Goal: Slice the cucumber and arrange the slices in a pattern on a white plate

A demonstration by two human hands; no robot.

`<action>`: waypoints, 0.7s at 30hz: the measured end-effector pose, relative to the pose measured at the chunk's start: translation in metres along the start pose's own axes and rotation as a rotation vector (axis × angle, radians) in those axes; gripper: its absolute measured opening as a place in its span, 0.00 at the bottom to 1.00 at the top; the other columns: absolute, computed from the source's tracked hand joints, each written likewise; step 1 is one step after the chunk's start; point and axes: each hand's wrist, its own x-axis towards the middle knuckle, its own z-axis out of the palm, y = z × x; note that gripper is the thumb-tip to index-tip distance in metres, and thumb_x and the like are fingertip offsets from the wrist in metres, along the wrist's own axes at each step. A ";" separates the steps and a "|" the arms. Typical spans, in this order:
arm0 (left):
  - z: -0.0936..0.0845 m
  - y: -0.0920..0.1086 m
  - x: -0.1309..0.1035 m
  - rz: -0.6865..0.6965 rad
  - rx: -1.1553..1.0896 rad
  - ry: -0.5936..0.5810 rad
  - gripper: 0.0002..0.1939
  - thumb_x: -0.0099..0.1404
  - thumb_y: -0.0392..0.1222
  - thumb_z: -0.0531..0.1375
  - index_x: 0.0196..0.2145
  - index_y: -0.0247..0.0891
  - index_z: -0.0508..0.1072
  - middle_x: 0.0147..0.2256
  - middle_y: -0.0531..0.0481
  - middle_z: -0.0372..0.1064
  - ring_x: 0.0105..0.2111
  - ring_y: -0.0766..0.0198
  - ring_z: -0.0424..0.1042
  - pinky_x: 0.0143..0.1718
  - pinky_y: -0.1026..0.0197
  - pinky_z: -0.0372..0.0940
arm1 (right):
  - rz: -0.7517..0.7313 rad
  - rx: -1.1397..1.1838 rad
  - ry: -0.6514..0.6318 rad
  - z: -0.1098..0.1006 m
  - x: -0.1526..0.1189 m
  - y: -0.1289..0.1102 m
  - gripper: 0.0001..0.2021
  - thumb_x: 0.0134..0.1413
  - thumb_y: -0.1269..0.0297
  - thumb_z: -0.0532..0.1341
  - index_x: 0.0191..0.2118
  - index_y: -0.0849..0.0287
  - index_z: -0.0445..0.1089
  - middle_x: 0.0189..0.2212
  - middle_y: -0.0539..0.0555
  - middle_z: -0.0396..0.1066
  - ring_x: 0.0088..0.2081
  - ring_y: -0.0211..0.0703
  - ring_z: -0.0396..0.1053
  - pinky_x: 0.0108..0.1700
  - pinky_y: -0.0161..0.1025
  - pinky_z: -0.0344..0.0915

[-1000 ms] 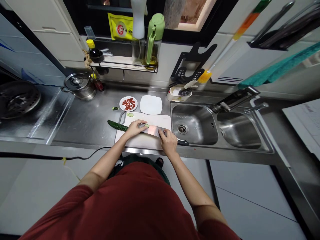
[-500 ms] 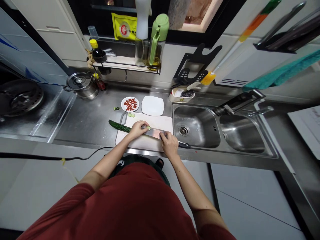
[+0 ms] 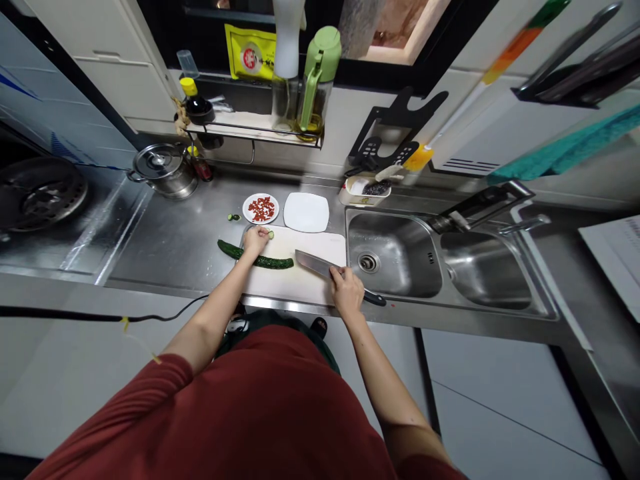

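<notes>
In the head view, my right hand (image 3: 347,291) is closed around a kitchen knife (image 3: 314,263), its blade pointing left over the cutting board (image 3: 310,287). At the board's upper left, my left hand (image 3: 255,241) has its fingers pinched together at a pale cucumber slice (image 3: 271,235). The long cucumber (image 3: 274,263) lies below that hand, cut end to the right, near the knife tip but apart from it. Its other end reaches past the board's left edge. My left fingers cover the spot where other slices lay.
Behind the board stand a plate of chopped red pieces (image 3: 261,209) and a white square plate (image 3: 306,212). Small cucumber ends (image 3: 233,217) lie on the counter. To the right is a double sink (image 3: 395,260); a lidded pot (image 3: 163,170) stands to the left.
My left hand has moved up and left from the knife blade, with a cucumber slice at its fingers. The knife has shifted slightly right, away from the cucumber, whose cut end now shows.
</notes>
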 end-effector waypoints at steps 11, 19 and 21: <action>0.007 -0.002 0.019 0.044 0.161 0.039 0.09 0.54 0.35 0.60 0.35 0.40 0.74 0.30 0.52 0.74 0.32 0.63 0.70 0.38 0.62 0.61 | 0.012 0.013 -0.016 0.002 0.001 -0.001 0.19 0.58 0.68 0.56 0.54 0.51 0.70 0.44 0.56 0.63 0.37 0.42 0.57 0.38 0.37 0.49; 0.003 -0.008 0.018 0.145 0.214 0.015 0.11 0.57 0.37 0.60 0.39 0.39 0.76 0.32 0.47 0.75 0.34 0.59 0.71 0.40 0.61 0.61 | 0.016 0.036 -0.011 0.002 -0.001 0.001 0.18 0.59 0.68 0.55 0.54 0.52 0.71 0.44 0.56 0.65 0.36 0.41 0.58 0.38 0.37 0.50; 0.004 -0.009 0.019 0.148 0.226 -0.008 0.11 0.57 0.37 0.60 0.39 0.38 0.78 0.33 0.46 0.75 0.34 0.59 0.71 0.40 0.61 0.61 | 0.013 0.038 -0.014 0.002 -0.001 0.000 0.18 0.59 0.68 0.55 0.54 0.52 0.71 0.43 0.56 0.64 0.36 0.41 0.58 0.38 0.37 0.50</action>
